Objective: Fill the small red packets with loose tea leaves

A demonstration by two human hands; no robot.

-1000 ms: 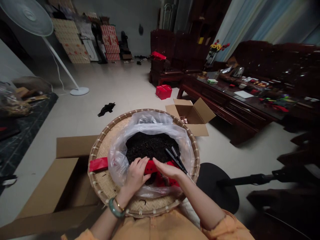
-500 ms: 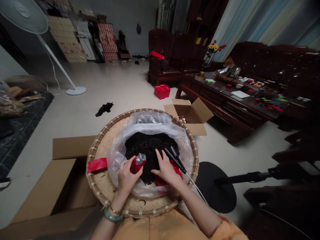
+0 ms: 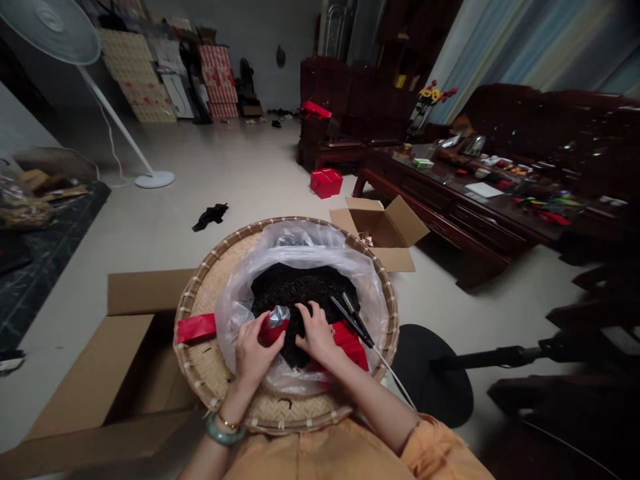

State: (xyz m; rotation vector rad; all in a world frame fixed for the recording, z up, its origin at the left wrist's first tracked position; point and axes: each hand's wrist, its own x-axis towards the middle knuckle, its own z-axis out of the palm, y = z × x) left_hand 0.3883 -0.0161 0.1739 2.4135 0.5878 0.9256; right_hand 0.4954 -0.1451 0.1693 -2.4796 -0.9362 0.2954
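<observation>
**Red pouch point(image 3: 274, 331) mouth-up in my left hand point(image 3: 251, 348), right hand point(image 3: 317, 337) closer**

Clock laid on the woven tray point(image 3: 203, 367), 12 away from me. 1 s ago no silver mouth showed between my 2 hands; now it faces up, my left fingers alone gripping the pouch just left of centre, over the dark leaves point(image 3: 295, 283). Since 0.5 s ago my right fingers have come nearer that mouth: apart, half-curled, nothing seen between them. My reading: left steadies, right is free.

Around: black tongs-like tool point(image 3: 365, 337) at 3 o'clock, white cord point(image 3: 393, 373) trailing to 4, red packaging point(image 3: 356, 355) beside it; likeliest snag for my right. Crumpled plastic bag point(image 3: 370, 287) rings the leaves. Flat red packet point(image 3: 196, 328) at 9. Beyond: carton point(image 3: 90, 380) between 8 and 9, table point(image 3: 480, 230) near 2.
</observation>
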